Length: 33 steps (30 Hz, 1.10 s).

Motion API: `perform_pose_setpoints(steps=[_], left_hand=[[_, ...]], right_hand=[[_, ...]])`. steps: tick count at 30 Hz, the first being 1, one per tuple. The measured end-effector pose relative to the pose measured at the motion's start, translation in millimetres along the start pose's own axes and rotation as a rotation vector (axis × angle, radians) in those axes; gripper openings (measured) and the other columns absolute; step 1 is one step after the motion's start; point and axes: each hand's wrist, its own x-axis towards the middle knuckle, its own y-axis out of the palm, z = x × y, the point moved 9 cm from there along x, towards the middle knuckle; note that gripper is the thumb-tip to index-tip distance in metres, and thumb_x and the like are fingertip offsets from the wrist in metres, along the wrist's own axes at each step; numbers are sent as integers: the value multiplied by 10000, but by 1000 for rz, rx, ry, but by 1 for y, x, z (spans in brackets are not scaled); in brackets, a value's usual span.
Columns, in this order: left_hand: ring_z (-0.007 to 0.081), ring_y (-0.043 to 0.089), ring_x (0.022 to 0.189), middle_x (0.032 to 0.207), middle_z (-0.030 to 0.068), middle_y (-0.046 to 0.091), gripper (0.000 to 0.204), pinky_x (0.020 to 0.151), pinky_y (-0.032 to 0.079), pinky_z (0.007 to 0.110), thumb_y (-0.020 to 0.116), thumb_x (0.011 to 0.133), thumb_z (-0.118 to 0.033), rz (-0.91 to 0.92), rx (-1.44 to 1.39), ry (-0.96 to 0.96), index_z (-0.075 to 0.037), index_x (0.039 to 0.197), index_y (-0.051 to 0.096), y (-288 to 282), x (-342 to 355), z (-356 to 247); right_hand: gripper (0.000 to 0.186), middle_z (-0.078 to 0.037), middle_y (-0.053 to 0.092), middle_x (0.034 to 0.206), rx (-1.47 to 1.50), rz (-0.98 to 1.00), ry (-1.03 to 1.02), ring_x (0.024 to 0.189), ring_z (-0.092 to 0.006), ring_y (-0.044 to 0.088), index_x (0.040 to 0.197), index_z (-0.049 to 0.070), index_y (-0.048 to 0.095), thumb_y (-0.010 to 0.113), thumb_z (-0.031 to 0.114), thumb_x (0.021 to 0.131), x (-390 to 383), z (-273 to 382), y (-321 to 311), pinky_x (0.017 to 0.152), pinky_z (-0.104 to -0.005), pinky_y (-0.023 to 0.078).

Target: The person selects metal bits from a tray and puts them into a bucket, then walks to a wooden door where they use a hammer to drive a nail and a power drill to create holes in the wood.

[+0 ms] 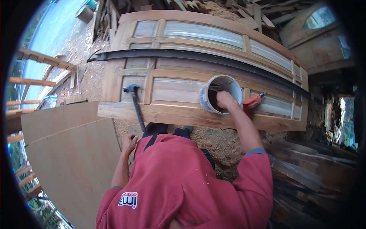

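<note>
My right hand (225, 100) reaches over the rim and into a white bucket (206, 100) that stands on a panelled wooden door (179, 91). Its fingers are hidden inside, and so is whatever they touch. Down by my left hip hangs my left hand (130, 143), its fingers curled; I cannot make out whether they hold anything. Close ahead of that hand, a claw hammer (134, 100) lies across the door's near edge, handle toward me. Just right of the bucket rests an orange-red power tool (252, 101), partly hidden by my right forearm.
A long dark metal bar (179, 54) lies lengthwise over the door. At left leans a large plywood sheet (68, 149). Stacked boards (297, 168) lie at right, scrap wood (255, 15) behind, and wood shavings (217, 145) cover the floor.
</note>
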Motion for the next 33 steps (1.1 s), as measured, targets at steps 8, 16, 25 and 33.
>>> perform_pose_setpoints(steps=[8,16,25,33], left_hand=[[222,667,762,822,138,702,304,722,509,342,605,910,-274,-218,-214,72,6,983,699,-6,-32,5],[194,653,754,815,113,695,272,709,502,326,603,915,-238,-308,-186,-27,5,988,698,-7,-69,41],[185,653,760,825,112,692,249,717,507,319,605,925,-222,-188,-356,118,-1,999,694,-52,-15,-44],[154,665,853,918,86,695,268,790,521,294,581,973,-227,399,-273,450,13,1067,652,-24,103,-227]], right_hand=[[370,-201,621,1268,-237,-210,-156,1145,-319,630,1232,43,637,519,184,911,109,-41,100,988,-422,488],[495,-199,421,1491,-502,-100,-112,1352,-341,443,1417,43,469,467,243,964,85,-8,81,1129,-481,327],[360,-178,642,1250,-598,88,-182,1118,-309,645,1179,57,686,515,232,915,76,-85,89,937,-414,517],[158,-190,719,815,153,-359,443,735,-275,710,847,-9,717,665,117,767,-71,-66,-39,641,-392,554]])
